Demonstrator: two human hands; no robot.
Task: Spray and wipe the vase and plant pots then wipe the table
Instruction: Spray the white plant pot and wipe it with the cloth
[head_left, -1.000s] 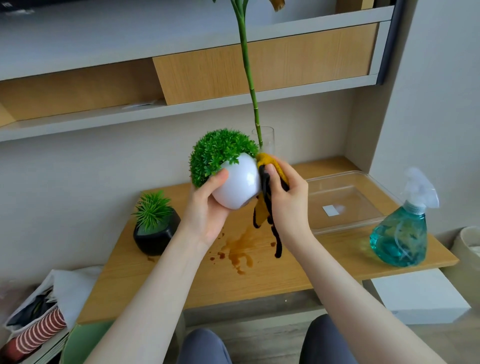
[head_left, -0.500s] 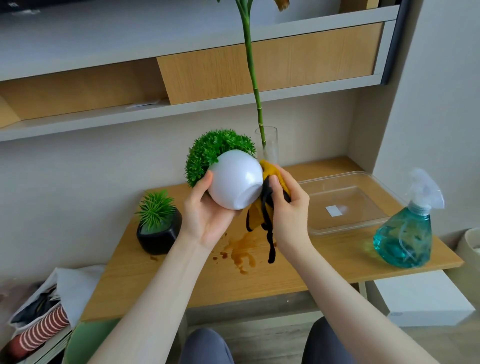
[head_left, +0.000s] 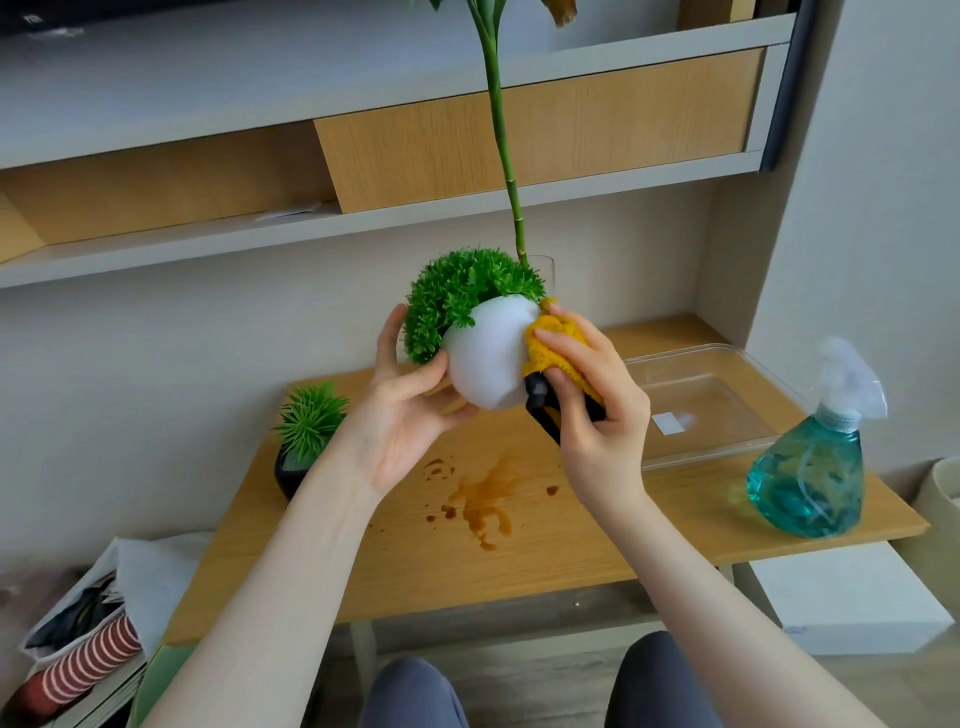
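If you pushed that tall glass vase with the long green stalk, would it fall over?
Probably, yes. The clear glass vase looks narrow, and its long green stalk rises far above it, so it seems top-heavy and tippy. Being glass, it would likely break if it fell off the wooden table.

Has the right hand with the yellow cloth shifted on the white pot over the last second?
Yes. The right hand and yellow cloth have climbed the white pot toward its rim, nearer the glass vase behind; earlier the cloth hung lower.
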